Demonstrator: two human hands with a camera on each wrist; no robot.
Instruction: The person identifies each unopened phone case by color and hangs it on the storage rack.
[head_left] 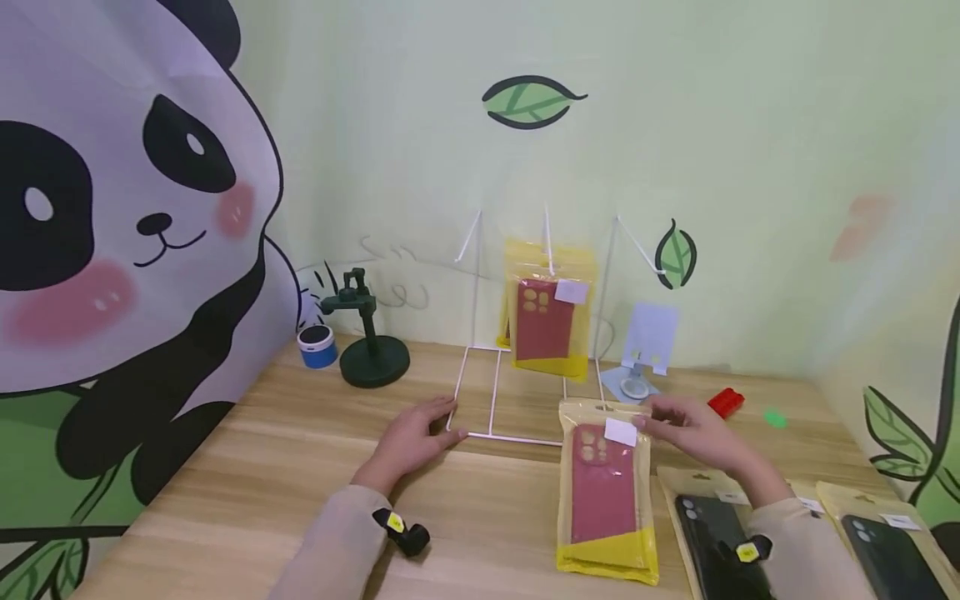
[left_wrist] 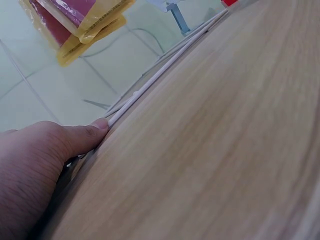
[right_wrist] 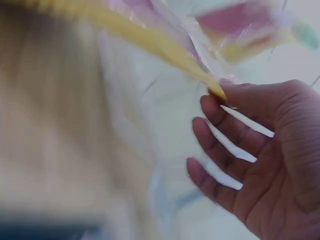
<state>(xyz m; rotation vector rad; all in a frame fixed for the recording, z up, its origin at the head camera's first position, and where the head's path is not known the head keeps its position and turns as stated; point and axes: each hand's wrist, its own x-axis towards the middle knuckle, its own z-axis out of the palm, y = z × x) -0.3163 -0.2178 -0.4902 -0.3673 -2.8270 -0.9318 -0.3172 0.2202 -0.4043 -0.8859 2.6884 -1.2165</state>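
My right hand (head_left: 693,429) pinches the top right corner of a yellow-edged clear pouch (head_left: 603,558) with a dark red phone case (head_left: 609,492) inside; the right wrist view shows thumb and forefinger on the pouch's edge (right_wrist: 175,52), other fingers spread. At the front left corner of a white wire display rack (head_left: 517,439), my left hand (head_left: 408,442) holds the base, its thumb against the wire (left_wrist: 150,82). Similar pouches hang on the rack's middle hook (head_left: 548,242), the front one (head_left: 543,321) showing a dark red case.
Pouches with black phone cases (head_left: 720,542) (head_left: 892,550) lie at the front right. Behind stand a pale blue phone stand (head_left: 648,342) and a red object (head_left: 726,403). A dark green stand (head_left: 375,362) and a blue-and-white jar (head_left: 318,347) are at the back left, by the wall.
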